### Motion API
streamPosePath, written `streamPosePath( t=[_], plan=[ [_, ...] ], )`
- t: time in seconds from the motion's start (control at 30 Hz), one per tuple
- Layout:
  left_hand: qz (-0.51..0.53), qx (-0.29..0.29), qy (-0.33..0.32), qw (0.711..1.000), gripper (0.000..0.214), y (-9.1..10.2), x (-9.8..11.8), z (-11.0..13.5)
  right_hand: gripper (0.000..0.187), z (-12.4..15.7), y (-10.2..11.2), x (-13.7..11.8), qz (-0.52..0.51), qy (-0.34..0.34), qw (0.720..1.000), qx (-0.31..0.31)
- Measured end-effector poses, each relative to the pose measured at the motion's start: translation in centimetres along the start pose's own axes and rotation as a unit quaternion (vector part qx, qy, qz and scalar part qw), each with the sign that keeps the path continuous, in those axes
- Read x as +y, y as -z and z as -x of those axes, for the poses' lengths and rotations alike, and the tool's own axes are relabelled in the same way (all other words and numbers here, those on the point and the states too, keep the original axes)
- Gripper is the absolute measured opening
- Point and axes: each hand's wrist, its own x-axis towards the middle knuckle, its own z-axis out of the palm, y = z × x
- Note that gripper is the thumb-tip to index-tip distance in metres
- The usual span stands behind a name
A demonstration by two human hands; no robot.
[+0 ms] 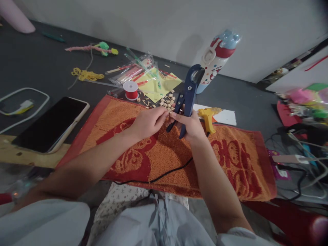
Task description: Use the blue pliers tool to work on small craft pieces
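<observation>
Both hands meet over the back edge of an orange-and-red towel (176, 150). My right hand (194, 127) is wrapped round the handles of a dark blue hand cutter (189, 89), which points up and away from me. Beside it, my left hand (150, 121) is closed in a pinch, its fingertips near my right thumb. What lies in that pinch is too small to make out. Just beyond my fingertips is a pile of small cut wooden pieces (167, 101). A spool of red ribbon (131, 91) stands left of the pile.
A yellow glue gun (208, 119) lies right of the cutter, in front of a patterned bottle (214, 61). Yellow paper (156, 83) and plastic packets (135, 68) lie behind. At left are a phone (52, 124) and yellow cord (87, 74); a black cable (171, 173) crosses the towel.
</observation>
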Motion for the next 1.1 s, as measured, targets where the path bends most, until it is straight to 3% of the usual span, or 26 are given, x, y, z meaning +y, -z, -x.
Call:
streamPosePath(
  t=[0.2,0.5,0.7,1.1],
  plan=[
    [0.008,0.081,0.081,0.993,0.022,0.4,-1.2,-0.7,0.04,0.5,-0.3,-0.2,0.023,0.017,1.0,-0.007],
    [0.004,0.08,0.1,0.992,0.023,0.4,-1.4,-0.7,0.043,-0.1,0.4,-0.4,-0.018,-0.012,0.999,0.035],
    [0.0,0.075,0.099,0.992,0.023,0.6,-1.4,-0.7,0.042,-0.7,0.7,0.3,-0.049,0.004,0.994,0.096],
    [0.069,0.066,0.089,0.991,0.019,0.3,-1.2,-0.7,0.045,-0.2,0.8,-0.2,-0.024,-0.001,0.998,0.055]
  ],
)
